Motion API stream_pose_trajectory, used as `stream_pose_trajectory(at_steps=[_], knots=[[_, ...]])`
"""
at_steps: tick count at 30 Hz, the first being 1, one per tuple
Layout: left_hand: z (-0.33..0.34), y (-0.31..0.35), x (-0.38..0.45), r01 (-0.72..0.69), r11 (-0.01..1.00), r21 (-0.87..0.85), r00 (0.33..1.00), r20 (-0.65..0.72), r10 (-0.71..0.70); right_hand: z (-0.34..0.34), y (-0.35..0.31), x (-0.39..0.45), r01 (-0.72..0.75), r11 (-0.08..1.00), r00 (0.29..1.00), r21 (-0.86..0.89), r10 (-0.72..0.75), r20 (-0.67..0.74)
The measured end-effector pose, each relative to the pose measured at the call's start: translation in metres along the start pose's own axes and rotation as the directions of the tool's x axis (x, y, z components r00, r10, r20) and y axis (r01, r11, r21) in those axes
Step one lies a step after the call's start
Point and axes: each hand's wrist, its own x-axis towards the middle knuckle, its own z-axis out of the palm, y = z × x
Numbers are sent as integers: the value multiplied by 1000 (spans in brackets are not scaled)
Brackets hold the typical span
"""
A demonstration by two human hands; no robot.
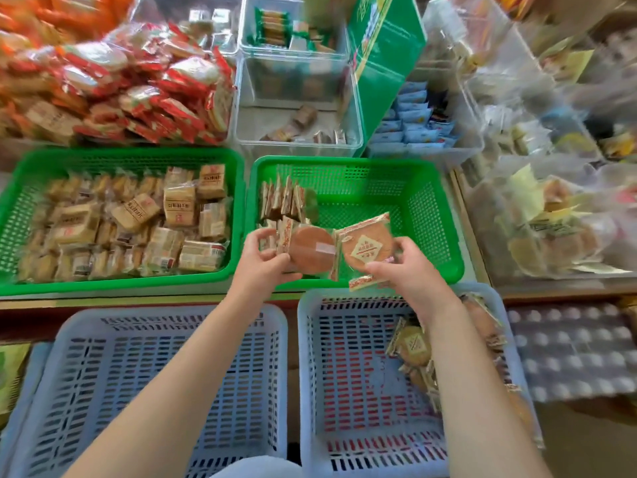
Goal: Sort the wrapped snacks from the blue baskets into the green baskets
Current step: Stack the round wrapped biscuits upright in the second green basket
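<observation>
My left hand (263,258) grips a stack of round wrapped cakes (310,250) at the near left corner of the right green basket (427,215). My right hand (401,267) pinches another round wrapped cake (367,244) beside it, over the same basket's front rim. More of these cakes stand on edge in a row (282,198) at the basket's left side. The left green basket (20,208) is full of tan square packets (138,222). Below, the left blue basket (165,384) holds nothing, and the right blue basket (344,374) has several round cakes (412,343) along its right side.
A heap of red-wrapped snacks (138,88) lies behind the left green basket. Clear plastic bins (296,108) and a tilted green carton (382,67) stand behind the right one. Bagged snacks (551,229) fill the right side. A dimpled tray (568,346) lies right of the blue baskets.
</observation>
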Motion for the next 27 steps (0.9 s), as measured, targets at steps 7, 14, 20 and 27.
stream_pose_trajectory(at_steps=[7,14,20,27], knots=[[64,-21,52,-124,917,380,992,18,127,-2,21,75,-34,981,971,190,77,-227],[64,-39,74,-202,736,646,968,18,250,24,44,121,-148,974,985,-170,129,-117],[38,-53,82,-260,289,921,885,109,452,33,50,133,-124,974,990,-190,135,46],[27,-64,95,-259,144,955,946,220,240,28,54,150,-146,958,985,-246,163,51]])
